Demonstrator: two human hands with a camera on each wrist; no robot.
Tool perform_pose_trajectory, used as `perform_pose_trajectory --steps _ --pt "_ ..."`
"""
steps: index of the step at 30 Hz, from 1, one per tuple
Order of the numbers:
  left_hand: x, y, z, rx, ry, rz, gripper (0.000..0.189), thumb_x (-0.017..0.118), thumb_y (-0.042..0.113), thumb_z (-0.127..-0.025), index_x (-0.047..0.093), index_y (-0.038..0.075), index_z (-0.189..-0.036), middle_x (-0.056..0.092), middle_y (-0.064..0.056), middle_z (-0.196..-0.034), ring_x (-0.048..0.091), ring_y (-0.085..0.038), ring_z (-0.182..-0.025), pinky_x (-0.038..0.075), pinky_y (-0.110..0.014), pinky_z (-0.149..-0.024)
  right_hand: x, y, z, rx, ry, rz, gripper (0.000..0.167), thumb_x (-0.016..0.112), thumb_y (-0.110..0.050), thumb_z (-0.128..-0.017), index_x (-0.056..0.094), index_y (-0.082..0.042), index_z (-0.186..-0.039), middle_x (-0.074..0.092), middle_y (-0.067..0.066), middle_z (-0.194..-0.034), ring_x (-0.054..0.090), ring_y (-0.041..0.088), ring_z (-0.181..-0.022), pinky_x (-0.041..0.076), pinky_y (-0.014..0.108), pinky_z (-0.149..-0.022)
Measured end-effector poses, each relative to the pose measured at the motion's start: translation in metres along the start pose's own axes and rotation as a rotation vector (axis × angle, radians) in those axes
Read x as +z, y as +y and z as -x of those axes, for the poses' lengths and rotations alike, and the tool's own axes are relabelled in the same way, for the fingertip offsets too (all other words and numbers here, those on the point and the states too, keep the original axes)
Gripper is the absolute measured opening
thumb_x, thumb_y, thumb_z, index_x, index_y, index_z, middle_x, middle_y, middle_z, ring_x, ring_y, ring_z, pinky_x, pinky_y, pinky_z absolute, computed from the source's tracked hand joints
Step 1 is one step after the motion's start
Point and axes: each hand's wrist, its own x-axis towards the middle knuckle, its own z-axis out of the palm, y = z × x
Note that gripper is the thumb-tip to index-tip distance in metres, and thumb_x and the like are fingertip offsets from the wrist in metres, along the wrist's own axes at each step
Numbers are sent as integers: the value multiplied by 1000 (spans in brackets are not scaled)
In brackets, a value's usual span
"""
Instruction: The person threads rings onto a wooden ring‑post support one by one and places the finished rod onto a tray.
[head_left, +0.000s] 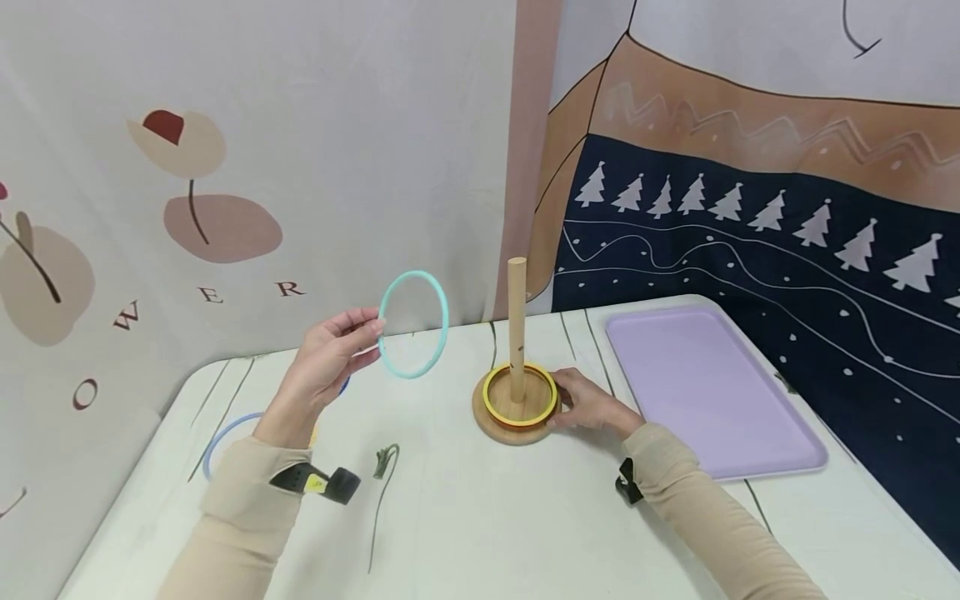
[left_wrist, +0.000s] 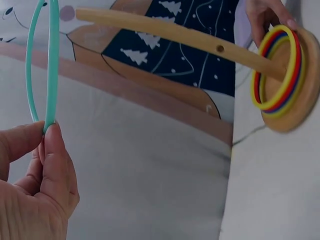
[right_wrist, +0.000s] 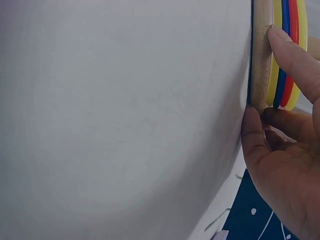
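My left hand (head_left: 324, 360) pinches a thin turquoise ring (head_left: 446, 323) between thumb and fingertips, held up to the left of a wooden peg stand (head_left: 517, 312). The left wrist view shows the same ring (left_wrist: 52, 75) nearly edge-on. Round the foot of the peg lies a stack of several rings, a yellow ring (head_left: 517, 423) on top, with red, blue and another yellow below. My right hand (head_left: 588, 404) grips the stand's round base from the right. In the right wrist view, its thumb and fingers are on the wooden base (right_wrist: 261, 70) beside the rings.
A lilac tray (head_left: 712, 383) lies to the right of the stand. At the left, a blue ring (head_left: 212, 446) is partly hidden by my left forearm. Bits of blue and yellow show beside that arm. The white table meets a printed cloth wall behind.
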Motion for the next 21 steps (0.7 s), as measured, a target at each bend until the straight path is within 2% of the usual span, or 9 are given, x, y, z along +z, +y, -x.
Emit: perform_pose_trajectory --steps 9,21 --pt "36 12 -16 27 2 42 7 66 11 -88 62 12 -93 60 3 -84 61 -5 -72 55 -17 -67 0 1 1 -7 3 7 78 78 -5 -73 37 10 -138 37 26 -134 47 32 -117 44 42 -101" --pt "70 10 -35 17 -2 -18 14 62 10 -90 59 7 -104 60 3 -85 60 -5 -71 55 -17 -68 0 3 -1 -12 -2 6 78 79 -5 -73 37 9 -138 37 25 -133 47 31 -117 45 42 -101"
